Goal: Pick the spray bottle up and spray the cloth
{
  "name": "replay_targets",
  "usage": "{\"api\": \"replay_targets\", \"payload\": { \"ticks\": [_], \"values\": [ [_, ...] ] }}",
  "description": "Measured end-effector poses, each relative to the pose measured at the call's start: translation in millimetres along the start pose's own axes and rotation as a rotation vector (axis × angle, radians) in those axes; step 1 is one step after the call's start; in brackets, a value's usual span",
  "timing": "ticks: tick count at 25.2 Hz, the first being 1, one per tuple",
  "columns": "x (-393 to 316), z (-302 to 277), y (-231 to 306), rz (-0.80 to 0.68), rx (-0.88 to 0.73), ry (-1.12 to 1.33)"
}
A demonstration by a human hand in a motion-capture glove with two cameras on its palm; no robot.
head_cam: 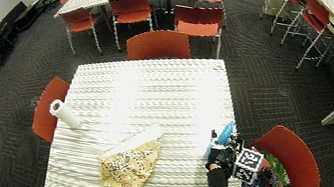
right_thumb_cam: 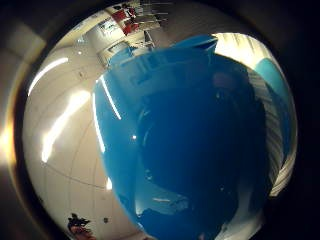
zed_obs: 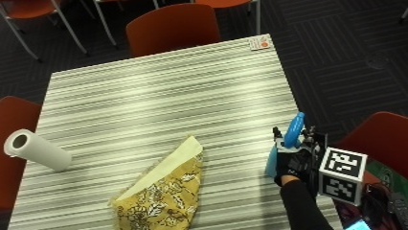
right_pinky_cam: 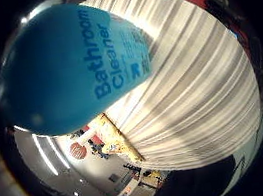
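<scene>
Outside view shows the black-gloved right hand [zed_obs: 292, 165] wrapped around the blue plastic spray bottle [zed_obs: 290, 136], so next it must aim toward the folded yellow patterned cloth [zed_obs: 163, 194] lying well apart.

Canteen-like room: striped tables [head_cam: 147, 90], orange chairs [head_cam: 158, 44]

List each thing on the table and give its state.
spray bottle: upright near the table edge, gripped by the gloved right hand
cloth: folded, lying flat, apart from the bottle
paper towel roll: lying on its side at the far edge
card: flat at a corner
</scene>
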State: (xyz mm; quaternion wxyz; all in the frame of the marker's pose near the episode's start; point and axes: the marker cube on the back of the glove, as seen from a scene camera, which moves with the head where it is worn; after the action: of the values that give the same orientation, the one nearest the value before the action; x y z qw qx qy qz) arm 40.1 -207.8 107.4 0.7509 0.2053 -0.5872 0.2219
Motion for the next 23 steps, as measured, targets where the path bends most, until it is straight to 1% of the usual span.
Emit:
{"api": "replay_targets", "payload": {
  "ticks": [10,23],
  "values": [
    [-1,-1,-5,-0.016,0.008,-0.036],
    [-12,-6,-19,-0.144,0.045,-0.162]
  ]
}}
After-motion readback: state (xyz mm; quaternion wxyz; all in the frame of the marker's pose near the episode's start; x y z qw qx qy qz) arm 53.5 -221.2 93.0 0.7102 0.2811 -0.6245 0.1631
